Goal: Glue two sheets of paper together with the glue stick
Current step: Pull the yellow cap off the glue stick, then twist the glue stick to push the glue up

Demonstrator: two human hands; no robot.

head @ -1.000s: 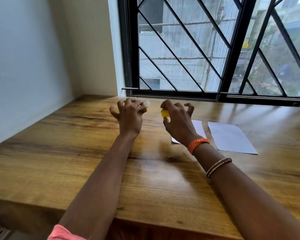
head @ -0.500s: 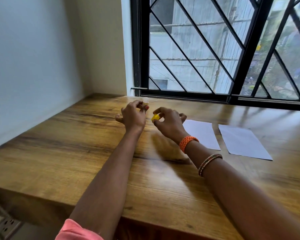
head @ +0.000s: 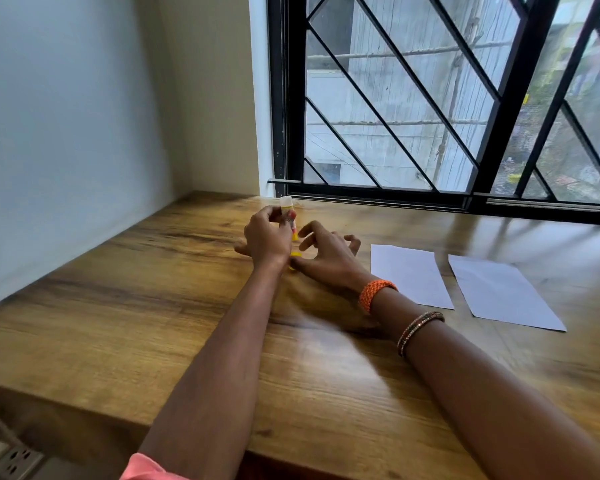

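Observation:
My left hand [head: 267,235] holds the glue stick [head: 287,212] upright above the wooden table [head: 146,306]; its whitish tip points up and its yellow base shows below my fingers. My right hand [head: 326,259] hovers low over the table just right of it, fingers spread. The small yellow cap [head: 296,254] sits by my right thumb, partly hidden behind my left wrist. Two white paper sheets lie flat side by side to the right: the near one [head: 409,278] and the far one [head: 503,294], apart from each other.
A barred window [head: 430,116] runs along the table's back edge. A pale wall [head: 66,133] closes the left side. A wall socket [head: 14,459] sits below the table's front left edge.
My right hand has dropped to the table and spread its fingers, with the yellow cap now by the thumb. My left hand has turned the glue stick upright. The view has shifted left.

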